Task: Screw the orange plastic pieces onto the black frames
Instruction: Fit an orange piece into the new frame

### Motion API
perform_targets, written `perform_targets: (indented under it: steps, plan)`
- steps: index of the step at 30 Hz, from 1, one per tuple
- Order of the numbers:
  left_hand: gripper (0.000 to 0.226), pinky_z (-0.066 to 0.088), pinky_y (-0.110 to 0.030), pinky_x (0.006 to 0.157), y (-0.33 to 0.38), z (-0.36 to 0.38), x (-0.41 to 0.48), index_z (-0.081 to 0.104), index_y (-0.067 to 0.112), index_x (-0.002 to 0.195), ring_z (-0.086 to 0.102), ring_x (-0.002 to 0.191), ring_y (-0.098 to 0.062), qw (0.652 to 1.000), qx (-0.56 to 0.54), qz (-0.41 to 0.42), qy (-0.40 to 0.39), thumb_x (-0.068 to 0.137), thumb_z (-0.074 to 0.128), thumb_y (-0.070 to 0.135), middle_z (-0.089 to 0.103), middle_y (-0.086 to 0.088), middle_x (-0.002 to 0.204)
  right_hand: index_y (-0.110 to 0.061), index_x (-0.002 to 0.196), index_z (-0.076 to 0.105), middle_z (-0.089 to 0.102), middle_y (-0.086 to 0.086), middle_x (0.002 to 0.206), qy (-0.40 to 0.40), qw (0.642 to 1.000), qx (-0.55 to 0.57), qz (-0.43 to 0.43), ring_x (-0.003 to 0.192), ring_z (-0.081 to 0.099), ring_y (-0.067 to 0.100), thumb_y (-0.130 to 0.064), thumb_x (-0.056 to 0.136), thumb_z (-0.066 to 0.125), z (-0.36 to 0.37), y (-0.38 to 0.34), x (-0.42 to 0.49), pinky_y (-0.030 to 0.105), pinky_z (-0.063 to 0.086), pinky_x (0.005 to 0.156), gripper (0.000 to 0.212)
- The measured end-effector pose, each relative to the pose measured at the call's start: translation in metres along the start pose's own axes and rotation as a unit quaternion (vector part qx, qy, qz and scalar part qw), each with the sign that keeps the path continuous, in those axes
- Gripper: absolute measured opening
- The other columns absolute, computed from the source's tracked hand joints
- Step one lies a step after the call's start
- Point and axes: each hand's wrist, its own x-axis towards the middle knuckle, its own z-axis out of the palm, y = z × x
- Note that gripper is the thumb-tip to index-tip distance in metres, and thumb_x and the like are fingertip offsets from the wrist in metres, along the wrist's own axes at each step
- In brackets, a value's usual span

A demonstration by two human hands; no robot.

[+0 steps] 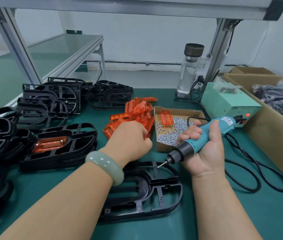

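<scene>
A bare black frame point(163, 193) lies on the green mat in front of me. My left hand point(130, 137) reaches over it into the pile of orange plastic pieces point(137, 110), fingers curled down among them; what they hold is hidden. My right hand point(204, 148) grips a teal electric screwdriver point(204, 135), its bit pointing down-left just above the frame's upper edge. To the left, a frame point(59, 149) with an orange piece point(49, 144) screwed in tops a stack.
A cardboard tray point(161, 148) of small silver screws, with one orange piece in it, sits right of the pile. Stacks of black frames point(47, 103) fill the left. A green power box point(229, 103), a glass bottle point(189, 71), cardboard boxes point(272, 135) and the screwdriver's black cable point(251, 172) occupy the right.
</scene>
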Motion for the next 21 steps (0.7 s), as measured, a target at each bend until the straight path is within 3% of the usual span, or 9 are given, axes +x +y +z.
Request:
perform_targets:
  steps: [2, 4, 5, 8, 11, 14, 21]
  plan:
    - [0.020, 0.048, -0.024, 0.066, -0.009, -0.004, -0.005, 0.072, 0.012, 0.075, 0.062, 0.073, -0.019, 0.996, -0.055, -0.032, 0.054, 0.081, 0.055, 0.021, 0.070, -0.005, 0.079, -0.016, 0.084, 0.051, 0.044, -0.010, 0.056, -0.002, 1.000, 0.000, -0.001, 0.042, 0.045, 0.002, -0.049, 0.078, 0.058, 0.000, 0.000, 0.000, 0.016, 0.044, 0.047, 0.034]
    - [0.022, 0.045, -0.019, 0.052, -0.016, -0.005, -0.010, 0.069, 0.011, 0.068, 0.058, 0.056, -0.016, 0.976, -0.172, -0.094, 0.091, 0.084, 0.056, 0.018, 0.068, -0.008, 0.072, -0.016, 0.084, 0.052, 0.044, -0.010, 0.057, -0.002, 1.000, 0.001, 0.000, 0.043, 0.045, 0.002, -0.049, 0.078, 0.058, -0.001, 0.000, 0.000, 0.017, 0.044, 0.047, 0.034]
    - [0.023, 0.046, -0.016, 0.049, -0.018, -0.006, -0.014, 0.069, 0.010, 0.068, 0.060, 0.054, -0.013, 0.947, -0.275, -0.135, 0.097, 0.086, 0.057, 0.017, 0.069, -0.004, 0.072, -0.016, 0.084, 0.052, 0.044, -0.010, 0.057, -0.001, 1.000, 0.003, 0.002, 0.043, 0.045, 0.002, -0.050, 0.078, 0.058, -0.001, 0.000, 0.000, 0.017, 0.044, 0.047, 0.034]
    - [0.015, 0.052, -0.016, 0.052, -0.018, -0.010, -0.026, 0.070, 0.011, 0.090, 0.071, 0.067, -0.017, 0.795, -0.562, -0.223, 0.060, 0.093, 0.056, 0.016, 0.073, -0.007, 0.087, -0.016, 0.084, 0.053, 0.045, -0.010, 0.058, 0.000, 1.000, 0.008, 0.005, 0.043, 0.045, 0.002, -0.049, 0.077, 0.059, -0.001, 0.000, 0.000, 0.016, 0.044, 0.047, 0.034]
    - [0.016, 0.051, -0.016, 0.049, -0.017, -0.010, -0.038, 0.066, 0.007, 0.099, 0.071, 0.066, -0.022, 0.725, -0.648, -0.231, 0.039, 0.095, 0.052, 0.012, 0.074, -0.012, 0.084, -0.016, 0.084, 0.053, 0.044, -0.010, 0.058, 0.002, 1.000, 0.007, 0.004, 0.043, 0.045, 0.002, -0.049, 0.077, 0.059, 0.000, 0.001, 0.000, 0.016, 0.044, 0.048, 0.034]
    - [0.017, 0.052, -0.018, 0.048, -0.017, -0.009, -0.048, 0.067, 0.011, 0.098, 0.071, 0.066, -0.025, 0.698, -0.677, -0.229, 0.033, 0.095, 0.050, 0.010, 0.073, -0.015, 0.085, -0.016, 0.083, 0.053, 0.044, -0.011, 0.058, 0.004, 1.000, 0.006, 0.005, 0.043, 0.045, 0.002, -0.050, 0.080, 0.057, 0.000, 0.000, -0.001, 0.015, 0.043, 0.048, 0.035]
    - [0.015, 0.053, -0.018, 0.051, -0.021, -0.008, -0.060, 0.066, 0.011, 0.102, 0.072, 0.070, -0.025, 0.688, -0.692, -0.217, 0.019, 0.092, 0.054, 0.014, 0.073, -0.016, 0.087, -0.016, 0.082, 0.052, 0.045, -0.011, 0.058, 0.010, 1.000, 0.006, 0.008, 0.044, 0.045, 0.002, -0.053, 0.090, 0.051, 0.000, 0.001, -0.001, 0.015, 0.043, 0.049, 0.038]
